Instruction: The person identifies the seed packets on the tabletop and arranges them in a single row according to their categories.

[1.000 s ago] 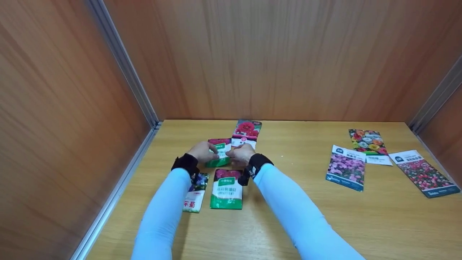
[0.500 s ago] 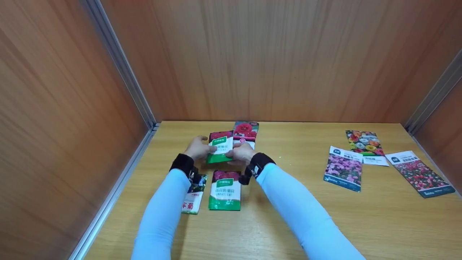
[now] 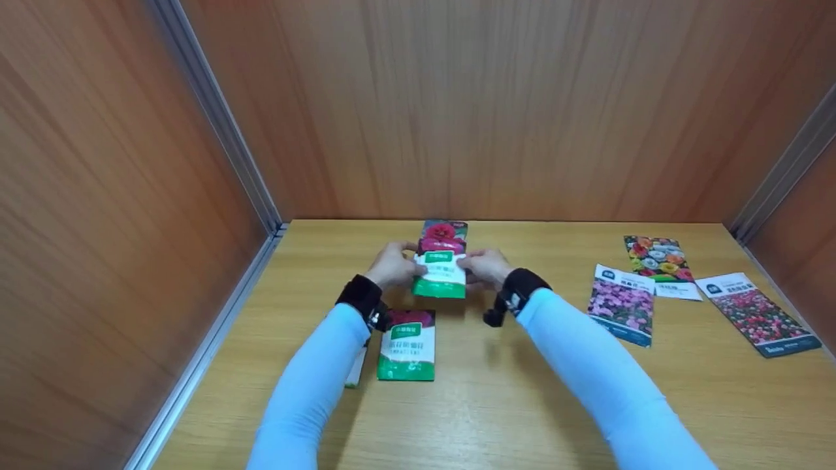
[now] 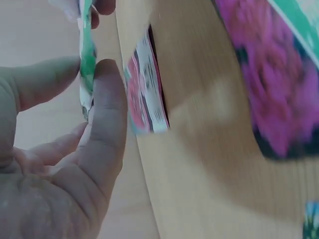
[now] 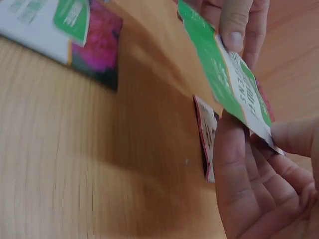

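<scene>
Between my two hands is a green-and-white seed packet [image 3: 439, 284], lifted off the table. My left hand [image 3: 390, 266] pinches its left edge between thumb and fingers, and my right hand [image 3: 488, 267] pinches the right edge the same way. In the right wrist view the packet [image 5: 227, 79] is tilted, its printed front showing. Behind it in the head view, a red-flower seed packet [image 3: 441, 232] lies on the table, its lower part hidden. A second green-and-white packet [image 3: 406, 352] lies flat nearer me. Beside that one, another packet [image 3: 356, 369] is mostly covered by my left forearm.
On the right lie a purple-flower packet [image 3: 624, 300], a mixed-flower packet [image 3: 659, 261] partly under it, and a pink-flower packet [image 3: 757, 313]. Wooden panels enclose the table [image 3: 509, 418] at the back and sides, with a metal strip [image 3: 215, 130] in the left corner.
The green-and-white packet was picked up from the table, then carried right until it overlaps the red-flower packet in the head view. Both hands moved right with it.
</scene>
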### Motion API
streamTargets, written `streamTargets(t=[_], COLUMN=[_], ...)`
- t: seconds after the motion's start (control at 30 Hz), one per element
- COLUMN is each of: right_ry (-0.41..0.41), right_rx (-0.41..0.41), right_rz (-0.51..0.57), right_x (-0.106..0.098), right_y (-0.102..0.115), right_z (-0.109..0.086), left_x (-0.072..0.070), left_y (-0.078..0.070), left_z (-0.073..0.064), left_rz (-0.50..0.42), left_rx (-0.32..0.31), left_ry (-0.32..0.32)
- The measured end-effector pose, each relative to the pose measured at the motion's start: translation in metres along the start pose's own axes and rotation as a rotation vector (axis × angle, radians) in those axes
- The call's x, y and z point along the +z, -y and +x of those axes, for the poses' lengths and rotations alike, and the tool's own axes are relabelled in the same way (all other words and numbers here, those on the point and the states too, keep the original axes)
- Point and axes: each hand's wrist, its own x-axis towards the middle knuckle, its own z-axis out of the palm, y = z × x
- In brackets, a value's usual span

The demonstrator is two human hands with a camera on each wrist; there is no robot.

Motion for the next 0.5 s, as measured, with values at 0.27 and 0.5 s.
streamTargets(t=[0.27, 0.5], right_ry=[-0.004, 0.056], right_rx=[0.005, 0.007], right_rz=[-0.182, -0.353], right_x=[-0.033, -0.047], right_y=[-0.014, -0.022], right_z=[-0.019, -0.031], left_x=[0.03, 0.045], left_y=[-0.008, -0.012], left_z=[0.001, -0.006], left_rz=[0.124, 0.152], left_rx=[0.091, 0.029], left_ry=[0.026, 0.137])
